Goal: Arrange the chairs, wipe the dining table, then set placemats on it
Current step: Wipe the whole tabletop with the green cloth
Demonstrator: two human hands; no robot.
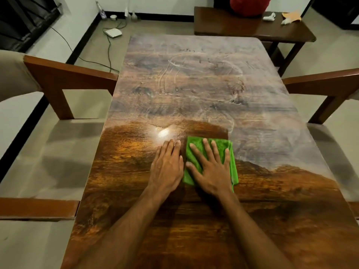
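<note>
Dining table [194,84], long and wood-grained, fills the middle of the view and runs away from the person. Its near part is dark and glossy, with a bright glare spot. Its far part is hazy grey with pale curved streaks.

Two wooden chairs with beige cushions flank the table: the left chair [58,82] and the right chair [320,82], each with an armrest close against a long edge. Past the table's far right corner stands a dark side table [242,28] bearing a red rounded object [250,4] and a few small pale things.

On the table's near half, about midway across, the right hand [211,169] lies flat with fingers spread, pressing on a folded green cloth [221,145]. The left hand [167,166] lies flat on bare wood just beside the cloth, fingers straight and pressed together.

On the floor beyond the table's far left corner lies a small white box [113,33] with a dark cable.
</note>
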